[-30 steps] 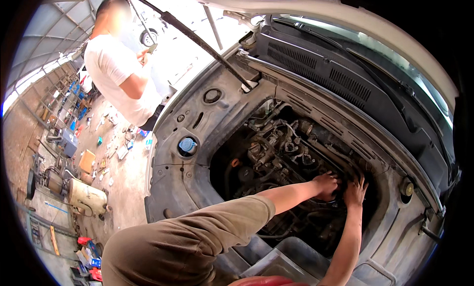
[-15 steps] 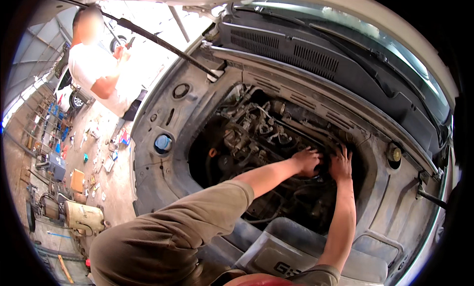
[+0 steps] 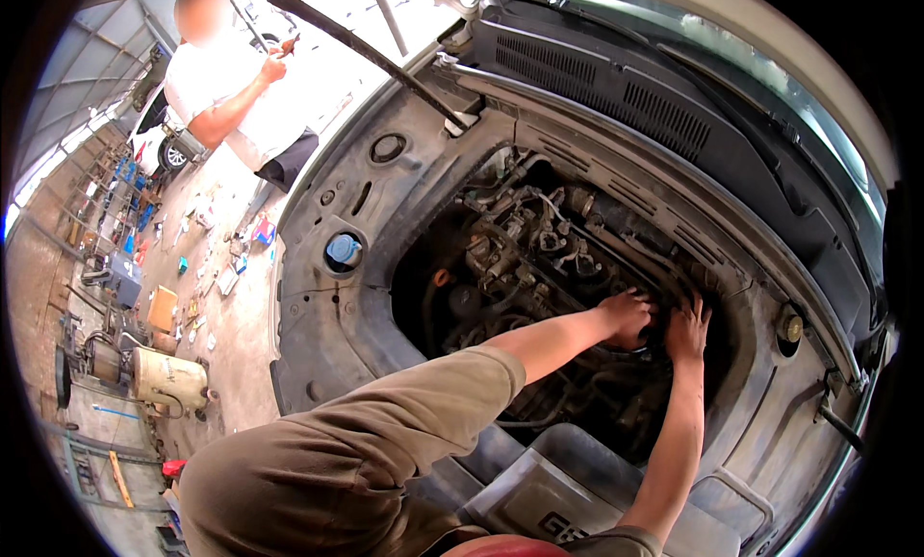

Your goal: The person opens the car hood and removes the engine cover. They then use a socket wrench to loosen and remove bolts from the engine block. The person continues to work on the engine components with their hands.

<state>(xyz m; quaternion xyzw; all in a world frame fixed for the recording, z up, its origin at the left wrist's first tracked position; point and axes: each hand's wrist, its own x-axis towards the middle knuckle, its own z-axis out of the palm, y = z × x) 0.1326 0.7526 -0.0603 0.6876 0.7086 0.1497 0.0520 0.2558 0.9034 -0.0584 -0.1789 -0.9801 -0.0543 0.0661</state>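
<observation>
My left hand (image 3: 626, 319) is deep in the right part of the engine bay, fingers curled on something dark that I cannot make out. Just beside it, my right hand (image 3: 685, 331) reaches against dark parts near the bay's right edge, its fingers stretched and apart; its thumb is hard to see. The engine (image 3: 496, 254) has hoses, wiring and metal fittings, many shadowed. A blue cap (image 3: 344, 250) sits on the left panel and a brass-coloured cap (image 3: 789, 328) on the right.
Another person (image 3: 231, 114) stands left of the car holding a small dark object. Behind are a white car (image 3: 149, 143), a cream tank (image 3: 159, 374) and scattered items on the floor (image 3: 226, 336). A black prop (image 3: 356, 52) crosses the upper left; a plastic cowl (image 3: 616, 100) borders the windscreen.
The view has shifted a little. The other person has turned more toward the car, hands still raised. My hands stay in the same part of the engine bay, fingers slightly moved.
</observation>
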